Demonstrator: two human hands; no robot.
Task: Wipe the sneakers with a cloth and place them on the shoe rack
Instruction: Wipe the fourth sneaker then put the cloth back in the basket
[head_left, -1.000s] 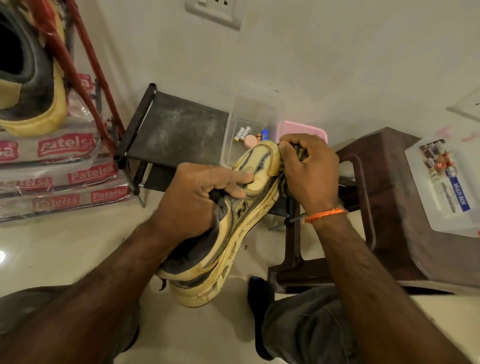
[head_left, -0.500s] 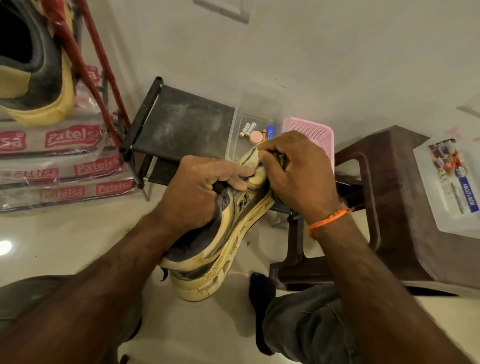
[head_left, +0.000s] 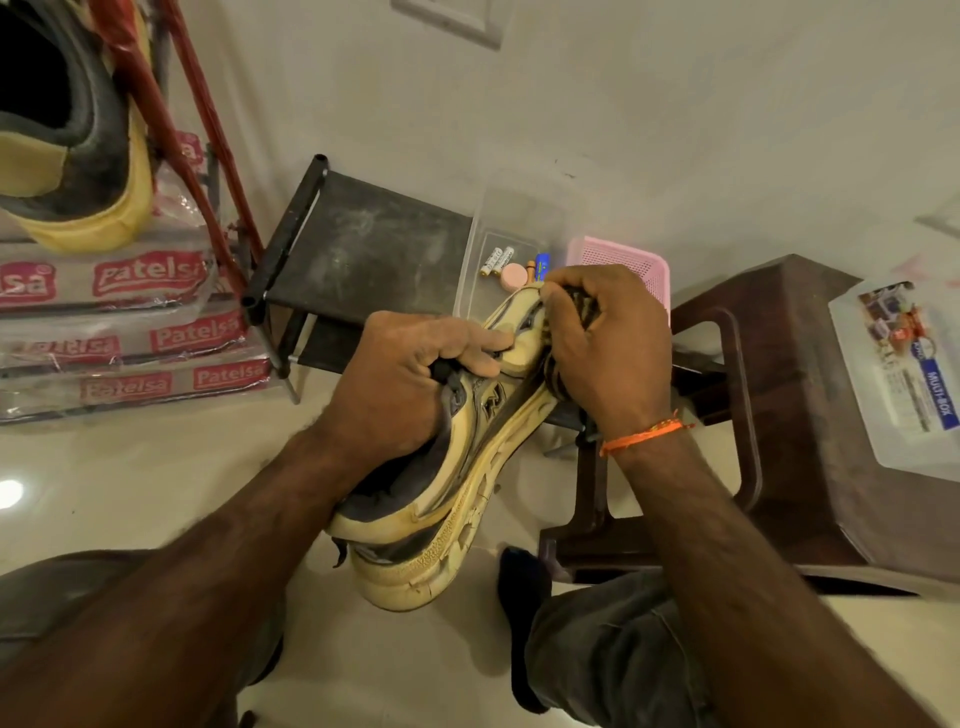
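A tan and grey sneaker (head_left: 457, 483) is held on its side above the floor, toe pointing away from me. My left hand (head_left: 400, 384) grips its upper near the tongue, thumb lying across the side. My right hand (head_left: 608, 338) holds a dark bunched cloth (head_left: 566, 374) against the toe end. Most of the cloth is hidden inside the fist. A second sneaker (head_left: 78, 156) of the same colours stands at the far left on stacked packets. The low black shoe rack (head_left: 374, 249) stands by the wall just beyond the hands.
A clear plastic box (head_left: 514, 228) with batteries and small items and a pink basket (head_left: 623, 260) sit on the rack's right part. A brown plastic stool (head_left: 789, 415) carrying a clear lidded box (head_left: 904, 374) stands to the right. Red metal legs (head_left: 208, 145) rise at left.
My right hand with the cloth slid in over the toe, then drew back to the right along its edge. The left hand kept its grip; the view shifted slightly.
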